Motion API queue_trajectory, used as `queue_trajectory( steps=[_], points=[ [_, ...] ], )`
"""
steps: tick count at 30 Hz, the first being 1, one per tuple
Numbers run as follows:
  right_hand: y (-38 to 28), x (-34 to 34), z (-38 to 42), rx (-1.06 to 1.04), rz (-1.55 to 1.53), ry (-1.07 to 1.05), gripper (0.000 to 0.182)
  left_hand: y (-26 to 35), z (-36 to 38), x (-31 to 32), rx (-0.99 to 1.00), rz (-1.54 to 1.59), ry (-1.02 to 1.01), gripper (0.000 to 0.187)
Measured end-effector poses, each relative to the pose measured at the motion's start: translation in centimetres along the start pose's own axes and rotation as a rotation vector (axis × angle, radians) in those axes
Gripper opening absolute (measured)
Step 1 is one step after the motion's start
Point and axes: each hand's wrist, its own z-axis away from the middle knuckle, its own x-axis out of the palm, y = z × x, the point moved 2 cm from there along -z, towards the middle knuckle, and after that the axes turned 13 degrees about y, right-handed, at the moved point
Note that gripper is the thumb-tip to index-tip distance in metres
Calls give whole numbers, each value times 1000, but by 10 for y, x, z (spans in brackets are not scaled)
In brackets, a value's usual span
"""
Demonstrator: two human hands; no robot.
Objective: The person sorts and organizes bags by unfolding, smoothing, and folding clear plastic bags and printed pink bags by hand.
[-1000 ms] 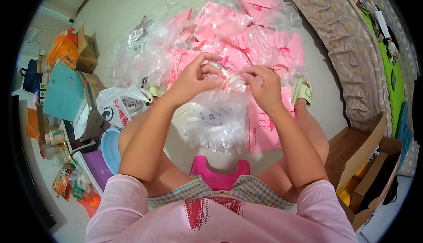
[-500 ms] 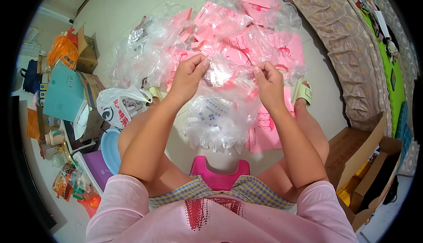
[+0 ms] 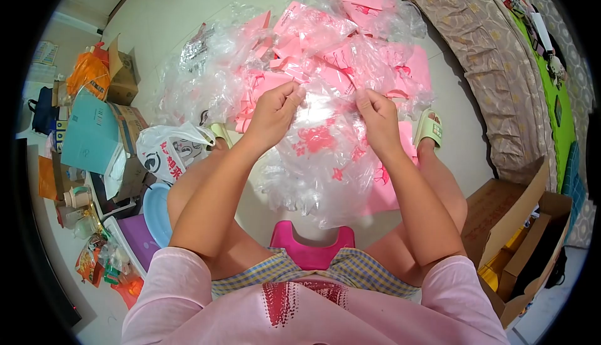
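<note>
A clear plastic bag point(image 3: 319, 138) with red print hangs spread between my two hands. My left hand point(image 3: 275, 112) pinches its upper left edge between thumb and fingers. The upper right edge is gripped by my right hand point(image 3: 379, 116), fingers curled. Beneath it lie more crumpled clear bags point(image 3: 285, 182) on the floor. Beyond the hands is a heap of pink bags point(image 3: 313, 26) mixed with clear plastic point(image 3: 210, 88). Another pink bag point(image 3: 383, 198) lies flat under my right forearm.
A pink stool point(image 3: 313, 254) is between the legs. Left are a white printed bag point(image 3: 172, 151), a blue basin point(image 3: 156, 210), a teal box point(image 3: 91, 129) and an orange bag point(image 3: 91, 73). An open cardboard box point(image 3: 538, 238) stands at right, below a fabric-covered edge point(image 3: 463, 38).
The clear bag between my hands has opened out and now hangs lower, its red print showing. My left hand moved slightly right and down, my right hand slightly left.
</note>
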Motion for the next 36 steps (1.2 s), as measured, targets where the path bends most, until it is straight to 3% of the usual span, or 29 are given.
queue_trajectory(
  steps=[2, 6, 8, 9, 11, 12, 14, 15, 17, 20, 24, 26, 29, 33, 36],
  points=[
    [-24, 8, 7, -264, -300, 126, 19, -2, 1, 1, 2, -10, 18, 29],
    [-19, 4, 10, -329, -150, -46, 21, -5, 3, 6, 72, -54, -13, 33],
    [-1, 2, 2, 32, -252, -78, 20, -6, 3, 6, 45, -63, -31, 35],
    [3, 0, -1, 31, -252, -78, 20, -7, 3, 5, 46, -63, -32, 35],
    [12, -2, -3, 249, -462, -126, 16, -10, 1, 5, 41, -59, -35, 36],
    [8, 2, -1, 249, -462, -126, 16, -10, 0, 5, 41, -59, -34, 36],
    [-8, 8, 4, -103, -288, 13, 17, -9, 1, 5, -2, -45, -53, 35],
    [-11, 6, 6, -103, -288, 13, 17, -3, 2, 4, -3, -45, -52, 35],
    [-14, 6, 8, -74, -247, -177, 20, 8, 8, 6, -170, 60, -236, 24],
    [2, -1, -3, 65, -234, -100, 20, 6, 8, 4, -89, 60, -351, 18],
    [-10, 1, 1, 99, -360, -50, 19, 13, 7, 1, -149, 122, -303, 18],
    [-19, 6, 7, -193, -355, 26, 21, 9, 8, 4, -174, 130, -293, 18],
    [-8, -3, 1, -48, -158, 35, 23, 6, 7, 2, -136, 110, -333, 18],
    [5, -12, -10, 103, -321, 172, 24, 7, 0, -10, -10, 33, -242, 17],
    [3, -20, -12, 153, -255, 254, 29, 4, -6, -21, -145, -27, -57, 16]
  ],
)
